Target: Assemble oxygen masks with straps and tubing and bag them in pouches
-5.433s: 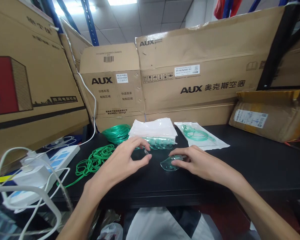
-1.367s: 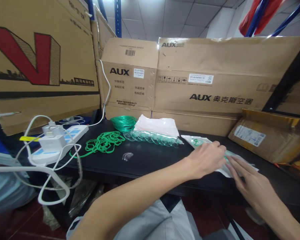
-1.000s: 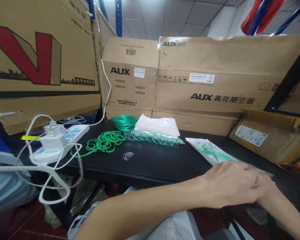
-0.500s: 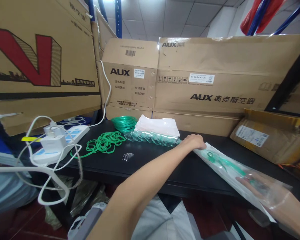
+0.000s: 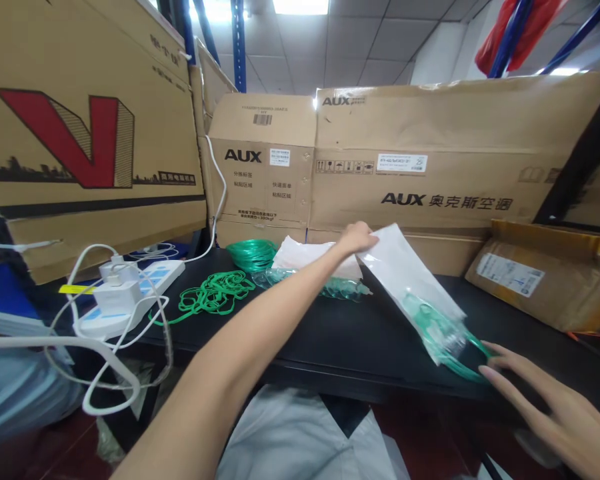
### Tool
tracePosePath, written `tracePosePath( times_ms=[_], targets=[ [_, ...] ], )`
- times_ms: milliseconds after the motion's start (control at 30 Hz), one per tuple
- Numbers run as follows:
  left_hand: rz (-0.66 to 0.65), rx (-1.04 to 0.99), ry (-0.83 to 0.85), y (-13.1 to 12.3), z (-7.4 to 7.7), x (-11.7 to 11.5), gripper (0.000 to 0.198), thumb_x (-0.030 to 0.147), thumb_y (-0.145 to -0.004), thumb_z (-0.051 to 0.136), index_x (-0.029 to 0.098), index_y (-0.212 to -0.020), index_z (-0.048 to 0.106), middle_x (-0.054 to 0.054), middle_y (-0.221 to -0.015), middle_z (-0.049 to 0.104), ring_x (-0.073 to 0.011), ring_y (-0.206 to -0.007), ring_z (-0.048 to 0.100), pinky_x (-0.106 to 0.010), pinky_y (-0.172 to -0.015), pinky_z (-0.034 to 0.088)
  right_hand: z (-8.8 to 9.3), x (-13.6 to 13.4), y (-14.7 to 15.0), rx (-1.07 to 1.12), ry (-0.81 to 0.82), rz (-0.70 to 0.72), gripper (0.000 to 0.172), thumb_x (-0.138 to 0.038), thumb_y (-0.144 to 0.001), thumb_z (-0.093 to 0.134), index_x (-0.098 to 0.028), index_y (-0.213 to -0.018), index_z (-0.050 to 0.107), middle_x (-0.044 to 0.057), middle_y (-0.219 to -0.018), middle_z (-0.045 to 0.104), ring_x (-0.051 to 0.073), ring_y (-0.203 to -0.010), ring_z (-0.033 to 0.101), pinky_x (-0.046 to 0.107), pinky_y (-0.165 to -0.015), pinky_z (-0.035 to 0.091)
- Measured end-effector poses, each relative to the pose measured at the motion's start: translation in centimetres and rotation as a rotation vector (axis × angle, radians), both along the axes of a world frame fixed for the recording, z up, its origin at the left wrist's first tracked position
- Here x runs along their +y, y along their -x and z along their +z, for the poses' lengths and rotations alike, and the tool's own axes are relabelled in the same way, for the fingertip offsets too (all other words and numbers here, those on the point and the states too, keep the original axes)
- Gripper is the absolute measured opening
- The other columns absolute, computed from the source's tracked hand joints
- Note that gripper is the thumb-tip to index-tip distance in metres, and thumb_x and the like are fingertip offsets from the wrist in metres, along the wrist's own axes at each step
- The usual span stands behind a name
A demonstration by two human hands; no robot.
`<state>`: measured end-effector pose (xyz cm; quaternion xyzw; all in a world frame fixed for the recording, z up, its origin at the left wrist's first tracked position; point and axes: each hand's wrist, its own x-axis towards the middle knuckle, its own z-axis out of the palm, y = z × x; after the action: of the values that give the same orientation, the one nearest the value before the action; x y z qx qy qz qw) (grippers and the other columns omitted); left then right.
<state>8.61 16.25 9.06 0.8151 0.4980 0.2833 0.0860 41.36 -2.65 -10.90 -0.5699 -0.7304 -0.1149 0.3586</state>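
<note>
Raised and tilted now, the white pouch [image 5: 405, 263] has its far end lifted higher than half a second ago, and the right hand [image 5: 545, 393], which then showed behind its clear film, is now outside it. The left hand [image 5: 357, 239] is grasping the far corner of this pouch. From the lower end, towards the right hand, a loop of green tubing [image 5: 464, 368] comes out. The right hand's fingertips are at this loop; I cannot tell whether they are gripping it. The pouch is above the right part of the black table [image 5: 320, 343]. Behind the left forearm, a row of clear green masks [image 5: 343, 288] lies in front of the white sheets [image 5: 300, 251]. To their left are a coil of green tubing [image 5: 253, 255] and a tangle of green cord [image 5: 217, 291].
</note>
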Motion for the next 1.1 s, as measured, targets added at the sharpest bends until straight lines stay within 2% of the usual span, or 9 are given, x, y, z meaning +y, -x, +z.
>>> tracePosePath(
  times_ms=[100, 167, 300, 400, 533, 700, 867, 967, 1100],
  targets=[
    [0.176, -0.019, 0.001, 5.1, 1.3, 1.0, 0.031, 0.038, -0.1, 0.061, 0.014, -0.12, 0.065, -0.01, -0.119, 0.068, -0.0218, -0.103, 0.067, -0.043, -0.09, 0.058, 0.5, -0.3, 0.9, 0.055, 0.024, 0.027, 0.023, -0.053, -0.088, 0.054, -0.044, -0.103, 0.068, 0.005, -0.116, 0.078, 0.041, -0.106, 0.074, 0.062, -0.099, 0.059],
    [0.312, -0.032, -0.012, 8.6, 1.3, 1.6, 0.034, 0.039, -0.101, 0.06, 0.014, -0.124, 0.064, -0.011, -0.123, 0.066, -0.0233, -0.107, 0.067, -0.045, -0.093, 0.056, 0.9, -0.3, 1.2, 0.067, 0.033, 0.02, 0.025, -0.056, -0.087, 0.054, -0.042, -0.099, 0.07, 0.006, -0.112, 0.079, 0.042, -0.102, 0.075, 0.061, -0.098, 0.059],
    [0.514, -0.009, -0.033, 13.9, -0.7, 2.3, 0.038, 0.042, -0.1, 0.06, 0.015, -0.127, 0.063, -0.013, -0.133, 0.063, -0.0277, -0.121, 0.061, -0.052, -0.104, 0.049, 1.6, -0.4, 1.5, 0.027, 0.026, 0.019, 0.031, -0.058, -0.089, 0.05, -0.037, -0.095, 0.072, 0.01, -0.111, 0.079, 0.042, -0.099, 0.076, 0.061, -0.098, 0.06],
    [0.537, 0.044, -0.075, 15.6, -2.7, 2.3, 0.044, 0.042, -0.099, 0.06, 0.016, -0.134, 0.059, -0.014, -0.143, 0.056, -0.0308, -0.129, 0.055, -0.056, -0.109, 0.044, 1.8, -0.6, 1.6, 0.001, 0.022, 0.017, 0.031, -0.056, -0.09, 0.049, -0.037, -0.097, 0.072, 0.011, -0.113, 0.079, 0.042, -0.102, 0.076, 0.06, -0.095, 0.061],
    [0.356, 0.172, -0.096, 15.7, -4.0, 2.1, 0.043, 0.042, -0.099, 0.06, 0.016, -0.133, 0.06, -0.013, -0.144, 0.055, -0.0311, -0.134, 0.051, -0.057, -0.112, 0.041, 1.9, -0.8, 1.1, 0.029, 0.069, -0.002, 0.029, -0.057, -0.087, 0.054, -0.037, -0.096, 0.074, 0.01, -0.116, 0.078, 0.041, -0.105, 0.075, 0.057, -0.098, 0.06],
    [0.173, 0.33, 0.023, 14.4, -3.7, 2.3, 0.049, 0.047, -0.098, 0.061, 0.017, -0.137, 0.059, -0.014, -0.148, 0.053, -0.0318, -0.136, 0.051, -0.058, -0.113, 0.039, 0.9, -0.9, -1.0, 0.054, 0.192, -0.015, 0.026, -0.064, -0.082, 0.064, -0.044, -0.097, 0.07, 0.002, -0.131, 0.073, 0.04, -0.114, 0.071, 0.056, -0.1, 0.057],
    [0.227, 0.428, 0.141, 12.6, -3.8, 2.7, 0.049, 0.045, -0.098, 0.062, 0.018, -0.139, 0.057, -0.014, -0.148, 0.053, -0.0317, -0.133, 0.053, -0.058, -0.111, 0.043, 1.0, -1.0, -1.6, 0.018, 0.236, 0.039, 0.036, -0.066, -0.076, 0.07, -0.034, -0.092, 0.07, 0.006, -0.138, 0.069, 0.04, -0.117, 0.07, 0.048, -0.098, 0.058],
    [0.313, 0.44, 0.157, 11.7, -4.1, 2.7, 0.047, 0.043, -0.098, 0.062, 0.018, -0.138, 0.057, -0.014, -0.147, 0.052, -0.0317, -0.132, 0.053, -0.057, -0.109, 0.044, 2.3, -1.1, 0.0, 0.006, 0.275, 0.086, 0.037, -0.064, -0.079, 0.068, -0.029, -0.09, 0.071, 0.01, -0.138, 0.069, 0.039, -0.117, 0.071, 0.044, -0.099, 0.058],
    [0.396, 0.433, 0.166, 11.3, -4.4, 2.5, 0.046, 0.043, -0.098, 0.062, 0.017, -0.136, 0.058, -0.014, -0.144, 0.054, -0.0314, -0.13, 0.055, -0.057, -0.108, 0.045, 4.2, -1.1, 3.0, 0.003, 0.372, 0.131, 0.034, -0.062, -0.084, 0.066, -0.029, -0.09, 0.07, 0.01, -0.144, 0.065, 0.036, -0.121, 0.069, 0.04, -0.101, 0.056]
  ],
)
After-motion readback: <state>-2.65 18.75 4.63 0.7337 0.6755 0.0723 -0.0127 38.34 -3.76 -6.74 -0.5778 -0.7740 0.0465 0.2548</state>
